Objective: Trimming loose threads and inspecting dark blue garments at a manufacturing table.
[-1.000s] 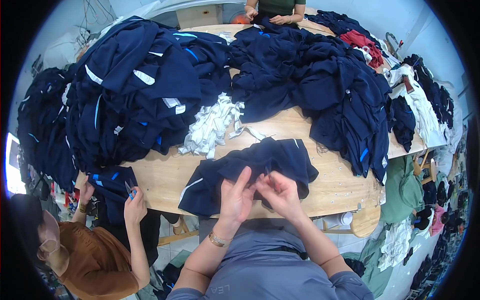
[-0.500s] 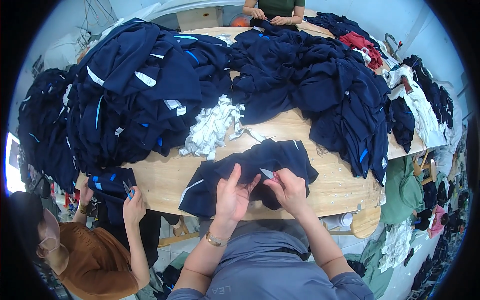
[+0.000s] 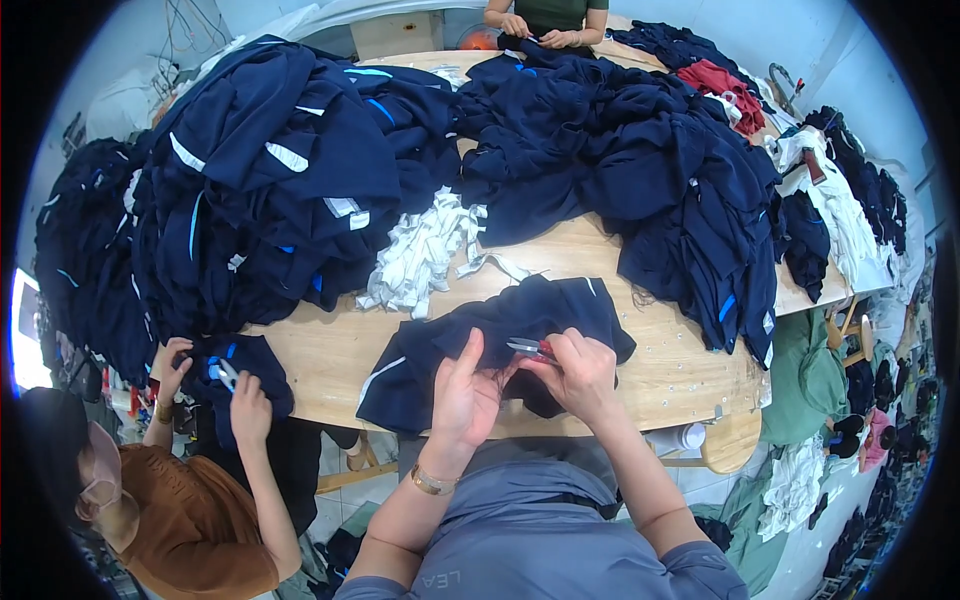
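A navy cloth piece with a white strip on its left part lies on the table before me. Over its near edge is my left hand, palm showing, thumb stretched up and apart from the fingers. Fine dark threads hang across those fingers; whether the fingertips grip any cannot be made out. My right hand is closed round small thread snips with red handles. Their pale blades point left above the cloth, and the right fingertips come close to the left ones.
Navy garment heaps stand at the left and back right. White fabric strips lie between them on the wooden table. A co-worker at my left trims navy cloth; another person works across the table.
The snips in my right hand have turned, their blades now pointing more directly left with the red handles showing more. My left hand has barely moved. The left co-worker's cloth and hands have shifted.
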A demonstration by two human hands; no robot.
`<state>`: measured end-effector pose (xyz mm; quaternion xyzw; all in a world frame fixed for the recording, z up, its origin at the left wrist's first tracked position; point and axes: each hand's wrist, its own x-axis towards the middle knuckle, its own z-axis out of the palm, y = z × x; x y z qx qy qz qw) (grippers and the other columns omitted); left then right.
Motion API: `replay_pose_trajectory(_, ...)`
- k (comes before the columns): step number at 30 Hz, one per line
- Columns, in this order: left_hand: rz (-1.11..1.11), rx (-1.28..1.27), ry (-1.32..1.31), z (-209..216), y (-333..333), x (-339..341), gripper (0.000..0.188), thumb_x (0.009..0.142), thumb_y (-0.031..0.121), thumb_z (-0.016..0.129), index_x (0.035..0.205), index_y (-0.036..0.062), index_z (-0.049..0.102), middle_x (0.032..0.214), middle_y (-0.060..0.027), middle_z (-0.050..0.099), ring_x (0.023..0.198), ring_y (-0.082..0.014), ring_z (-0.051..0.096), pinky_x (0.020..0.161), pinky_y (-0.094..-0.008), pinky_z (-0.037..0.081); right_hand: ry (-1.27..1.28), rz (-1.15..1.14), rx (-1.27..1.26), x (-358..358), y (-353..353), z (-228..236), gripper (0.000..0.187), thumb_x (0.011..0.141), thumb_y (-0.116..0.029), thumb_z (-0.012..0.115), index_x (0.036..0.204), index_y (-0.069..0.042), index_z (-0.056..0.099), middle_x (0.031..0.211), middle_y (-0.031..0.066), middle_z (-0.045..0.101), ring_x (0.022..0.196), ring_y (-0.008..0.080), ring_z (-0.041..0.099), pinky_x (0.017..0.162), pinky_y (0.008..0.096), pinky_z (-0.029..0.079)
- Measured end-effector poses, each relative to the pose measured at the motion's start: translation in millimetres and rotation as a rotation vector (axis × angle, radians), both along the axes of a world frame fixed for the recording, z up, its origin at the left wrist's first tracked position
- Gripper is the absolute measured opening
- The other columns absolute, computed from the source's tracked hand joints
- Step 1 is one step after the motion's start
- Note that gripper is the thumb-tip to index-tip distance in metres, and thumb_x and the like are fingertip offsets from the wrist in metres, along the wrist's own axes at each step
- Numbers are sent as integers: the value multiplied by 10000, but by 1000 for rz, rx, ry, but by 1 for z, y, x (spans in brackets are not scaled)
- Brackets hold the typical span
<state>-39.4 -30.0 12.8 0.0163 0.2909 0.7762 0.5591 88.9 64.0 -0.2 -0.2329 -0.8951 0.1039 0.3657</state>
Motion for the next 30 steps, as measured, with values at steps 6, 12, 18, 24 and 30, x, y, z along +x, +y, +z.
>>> replay_pose_trajectory(6, -5, 3, -5, -1, 0, -1, 229, 956, 221, 459, 1018, 44, 591, 991, -80, 641, 919, -174, 617, 820, -317, 518, 4, -2, 32, -1, 2, -2, 335, 733, -364, 696, 718, -71, 533, 612, 45, 448, 463, 196, 481, 426, 292, 373)
replay_pose_trajectory(12, -17, 16, -11, -2, -2, 1, 225, 957, 223, 458, 1008, 50, 592, 985, -77, 643, 910, -172, 620, 803, -311, 523, 21, 13, 13, -1, 3, -1, 340, 733, -378, 689, 729, -73, 538, 622, 48, 450, 465, 201, 483, 431, 296, 372)
replay_pose_trajectory(18, -19, 23, 26, -3, -1, 3, 224, 958, 222, 455, 1002, 52, 593, 981, -79, 644, 896, -168, 624, 790, -304, 526, 19, 10, 10, -2, 2, 2, 343, 732, -382, 688, 726, -75, 537, 625, 47, 450, 467, 201, 483, 434, 296, 371)
replay_pose_trajectory(24, -8, 24, 51, -5, 0, 6, 232, 959, 219, 453, 1006, 37, 590, 985, -88, 644, 899, -166, 623, 792, -301, 524, 22, 4, 44, 0, 3, -2, 340, 734, -372, 694, 688, -86, 516, 602, 37, 440, 454, 194, 457, 432, 291, 357)
replay_pose_trajectory(30, 14, 18, 86, -6, 0, 6, 238, 958, 218, 457, 1002, 27, 592, 984, -95, 643, 906, -169, 623, 798, -300, 522, 28, -7, 60, 2, 3, -2, 343, 738, -364, 694, 662, -91, 501, 577, 29, 428, 444, 187, 439, 426, 288, 339)
